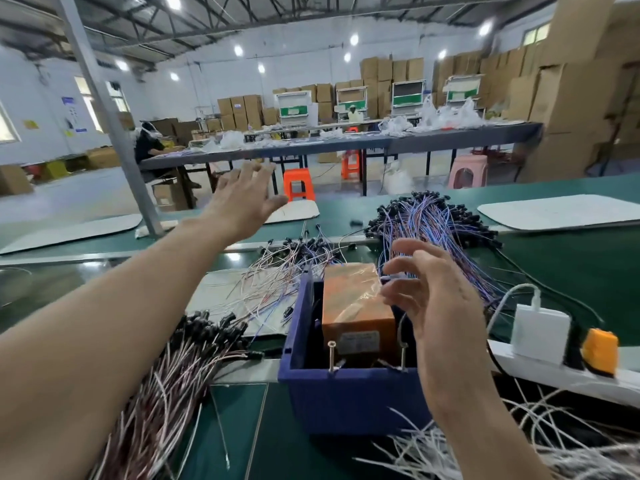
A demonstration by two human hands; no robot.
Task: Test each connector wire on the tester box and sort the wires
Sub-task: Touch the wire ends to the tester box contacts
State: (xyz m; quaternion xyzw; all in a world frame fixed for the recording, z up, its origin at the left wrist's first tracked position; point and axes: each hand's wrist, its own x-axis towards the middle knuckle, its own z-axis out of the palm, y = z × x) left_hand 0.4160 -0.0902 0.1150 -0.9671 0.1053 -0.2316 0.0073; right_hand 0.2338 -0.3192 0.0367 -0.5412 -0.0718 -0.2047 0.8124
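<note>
Tester box (pixel 356 306) sits by the loosely spread, empty right hand (pixel 427 299); left hand (pixel 242 199) stretches forward, splayed.

Glossy film wraps the orange tester box (pixel 356 306) in a matt blue plastic bin (pixel 346 400).

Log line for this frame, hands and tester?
left hand: open, raised forward | right hand: open, above tester box | tester box: in blue bin

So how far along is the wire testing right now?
Looks partway. A neat bundle of pink wires lies left of the tester box, probably sorted already. Nothing in hand: left hand open in the air, right hand apparently empty over the tester. A big blue wire pile behind likely remains.
</note>
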